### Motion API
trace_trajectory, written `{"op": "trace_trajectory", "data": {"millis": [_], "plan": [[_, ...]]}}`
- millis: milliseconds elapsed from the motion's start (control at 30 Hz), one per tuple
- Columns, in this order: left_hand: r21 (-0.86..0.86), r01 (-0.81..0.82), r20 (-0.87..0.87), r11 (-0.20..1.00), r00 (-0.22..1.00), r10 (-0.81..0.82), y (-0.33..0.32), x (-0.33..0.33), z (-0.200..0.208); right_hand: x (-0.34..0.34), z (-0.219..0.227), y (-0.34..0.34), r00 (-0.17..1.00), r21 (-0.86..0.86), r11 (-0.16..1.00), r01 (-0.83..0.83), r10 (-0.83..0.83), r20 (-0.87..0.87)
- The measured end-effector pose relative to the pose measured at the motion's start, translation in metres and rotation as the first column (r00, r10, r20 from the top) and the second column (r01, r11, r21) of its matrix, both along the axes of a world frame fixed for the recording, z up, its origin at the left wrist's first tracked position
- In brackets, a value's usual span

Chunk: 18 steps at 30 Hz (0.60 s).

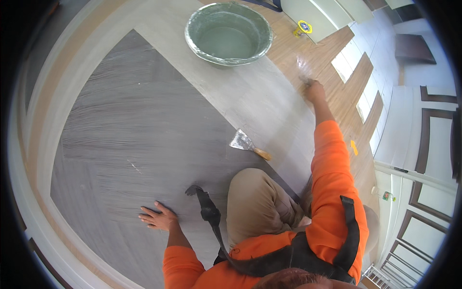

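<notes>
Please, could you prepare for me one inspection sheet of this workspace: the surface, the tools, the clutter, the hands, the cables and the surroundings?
Surface: dark grey area with streaks, bordered by a light grey band.
Tools: scraper with wooden handle, lying at the dark area's edge; green basin containing cloudy liquid.
Clutter: small yellow item past the basin and yellow piece on the right; kinds unclear.
Hands: left hand on the dark area, fingers spread; right hand grips a blurred tool, type unclear.
Cables: nothing seen; the person wears a black strap.
Surroundings: wood-look planks, white tiles, white panels with brown trim.
</notes>
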<state>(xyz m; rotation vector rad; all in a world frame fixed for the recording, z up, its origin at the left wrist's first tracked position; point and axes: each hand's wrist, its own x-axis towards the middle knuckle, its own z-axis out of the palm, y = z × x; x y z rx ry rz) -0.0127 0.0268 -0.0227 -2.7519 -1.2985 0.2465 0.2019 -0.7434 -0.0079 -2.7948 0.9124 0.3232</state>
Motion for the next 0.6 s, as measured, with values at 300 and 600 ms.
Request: {"op": "trace_trajectory", "data": {"millis": [300,600], "plan": [[-0.063,0.021,-0.004,0.998,1.0,-0.021,-0.022,0.015,-0.003,-0.101,0.022,0.156,0.83,-0.041,0.895,-0.443,0.428,0.358],[-0.053,0.008,0.009,0.999,1.0,-0.008,-0.024,0.015,-0.01,-0.263,0.002,0.151,0.854,-0.177,0.964,0.198,-0.081,0.514]]}}
